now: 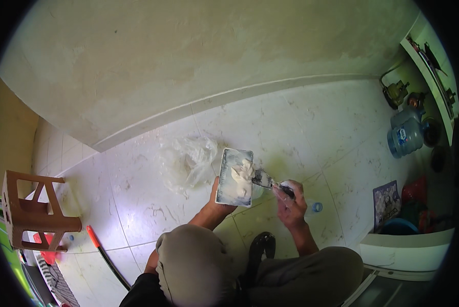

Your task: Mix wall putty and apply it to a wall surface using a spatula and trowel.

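Note:
My left hand (219, 201) grips a shallow rectangular putty tray (226, 176) from its near-left side, with fingers partly hidden beneath it. A lump of whitish putty (242, 176) lies on the tray's right half, with smears around it. In my right hand (293, 207), closed around its dark handle, is a putty knife (262, 178). Its putty-smeared blade reaches the tray's right edge, close to the lump. White residue coats my right fingers. Beyond and left of the tray, a crumpled clear plastic bag (186, 161) rests on the tiled floor.
A plastered wall (229, 51) rises ahead. On the left stand a brown stool (40, 210) and a red-tipped dark pole (104, 253). To the right are a large water bottle (406, 138), a shelf unit (408, 250) and a small clear bottle (316, 207) by my right hand.

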A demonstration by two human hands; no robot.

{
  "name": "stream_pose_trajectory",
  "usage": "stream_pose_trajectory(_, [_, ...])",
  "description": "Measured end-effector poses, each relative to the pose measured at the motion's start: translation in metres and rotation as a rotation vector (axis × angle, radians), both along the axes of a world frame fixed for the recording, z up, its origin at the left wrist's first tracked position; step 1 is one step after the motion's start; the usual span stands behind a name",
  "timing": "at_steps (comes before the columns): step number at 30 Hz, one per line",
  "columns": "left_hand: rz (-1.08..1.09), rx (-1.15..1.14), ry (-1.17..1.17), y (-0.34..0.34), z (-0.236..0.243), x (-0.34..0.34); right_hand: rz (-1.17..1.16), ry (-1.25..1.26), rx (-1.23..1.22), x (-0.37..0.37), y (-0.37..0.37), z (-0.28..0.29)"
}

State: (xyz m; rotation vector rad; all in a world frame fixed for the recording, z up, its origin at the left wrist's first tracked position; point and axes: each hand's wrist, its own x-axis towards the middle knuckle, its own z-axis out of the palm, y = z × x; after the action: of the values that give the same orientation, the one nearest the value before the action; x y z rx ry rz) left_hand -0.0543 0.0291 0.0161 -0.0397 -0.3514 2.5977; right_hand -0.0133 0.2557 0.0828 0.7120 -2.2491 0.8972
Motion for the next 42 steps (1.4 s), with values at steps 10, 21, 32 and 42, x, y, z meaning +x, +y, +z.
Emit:
stream_pose_trajectory(10, [0.134, -0.783, 0.059, -0.037, -0.030, -0.013, -0.060, -0.544, 0.008, -0.013, 0.038, -0.026])
stream_pose_trajectory(21, [0.081, -0.424, -0.176, -0.034, -0.170, 0.016, -0.061, -0.503, 0.606, -0.031, -0.015, -0.106])
stream_pose_trajectory(32, [-0.010, -0.201, -0.113, -0.033, -0.181, 0.035, 0.114, -0.618, 0.789, -0.021, -0.048, -0.098])
stream_pose_trajectory(42, [0.013, -0.338, -0.179, -0.041, -0.184, 0.031, -0.104, -0.822, 0.515, -0.070, -0.009, -0.050])
